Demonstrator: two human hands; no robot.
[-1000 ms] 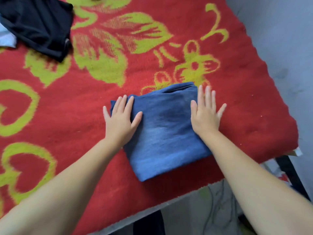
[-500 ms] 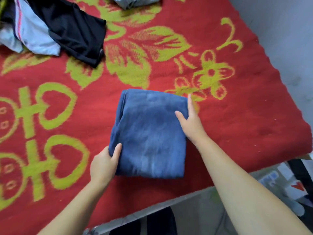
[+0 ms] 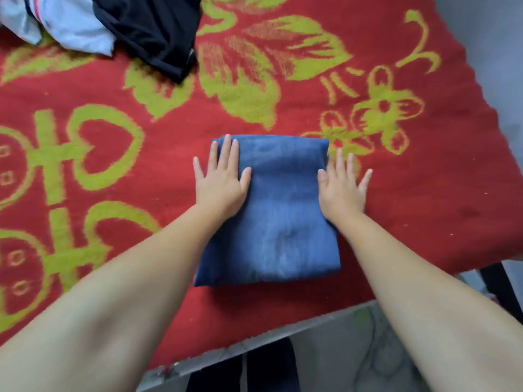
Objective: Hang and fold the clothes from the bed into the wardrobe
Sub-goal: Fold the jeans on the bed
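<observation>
Both hands now flat, fingers straight, on folded jeans (image 3: 271, 210) (dark clothes (image 3: 152, 26) cut off top-left).

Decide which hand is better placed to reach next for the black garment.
Left. The left hand, flat on the folded blue denim garment, lies nearer the crumpled black garment at far left; the right hand would cross over.

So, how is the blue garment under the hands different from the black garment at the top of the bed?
The blue garment is folded into a neat rectangle; the black garment lies crumpled. The left hand and right hand press flat on the blue garment's sides; nothing touches the black garment. The blue one lies near the bed's front edge, the black one farther back. Both rest on the red blanket.
</observation>
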